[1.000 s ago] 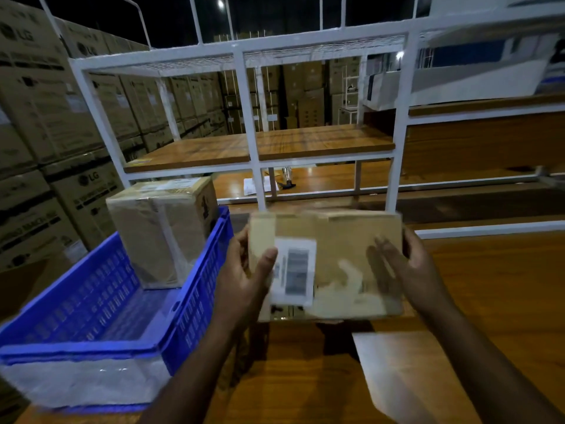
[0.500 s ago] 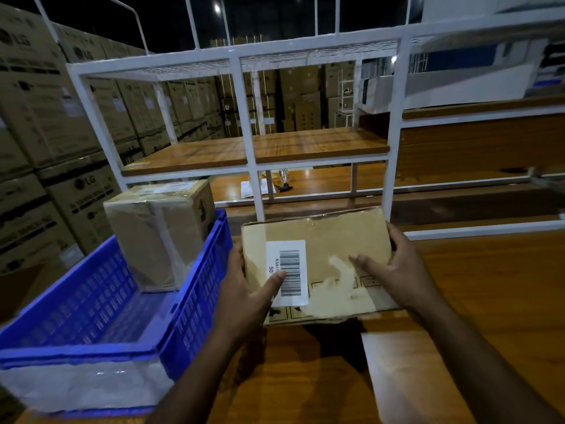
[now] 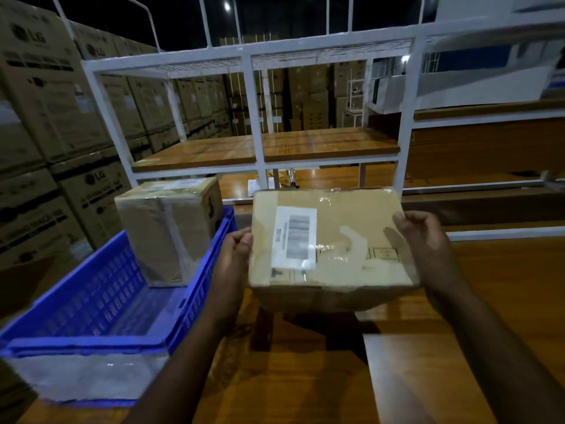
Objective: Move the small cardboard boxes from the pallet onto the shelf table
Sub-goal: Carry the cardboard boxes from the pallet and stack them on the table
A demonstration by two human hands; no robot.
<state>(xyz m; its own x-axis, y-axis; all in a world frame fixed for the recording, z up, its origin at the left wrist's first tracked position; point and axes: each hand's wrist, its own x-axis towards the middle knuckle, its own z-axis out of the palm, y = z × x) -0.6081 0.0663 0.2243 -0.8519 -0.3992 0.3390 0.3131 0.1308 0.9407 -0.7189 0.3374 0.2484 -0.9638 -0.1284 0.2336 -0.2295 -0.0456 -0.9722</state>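
The person is carrying a small cardboard box (image 3: 331, 249) between both hands, above the wooden table top (image 3: 489, 286) of the shelf table, so the step in hand looks like the placing of this box. The left hand (image 3: 237, 255) is pressing against the box's left edge with its fingers curled behind that edge, and the right hand (image 3: 422, 237) is clamping the right edge with the thumb over the top face; both hands are closed on the box, which is hanging clear of the wood, judging by the dark shadow lying under it. Beyond the grip the white frame (image 3: 253, 117) is carrying a bare wooden shelf (image 3: 266, 148), higher than the held box. To the left of the left hand a blue crate (image 3: 101, 301) is sitting on the table with another taped box (image 3: 168, 231) standing inside it at the far end. The next move probably calls for lowering the box flat onto the wood, or lifting it forward to the shelf, and only then easing the hands off the two edges. The held box is flat and wide, tan, wrapped in glossy clear tape, with a white barcode label (image 3: 295, 237) on the left part of its top face; its front lower edge is looking crumpled, so it may flex if squeezed hard.
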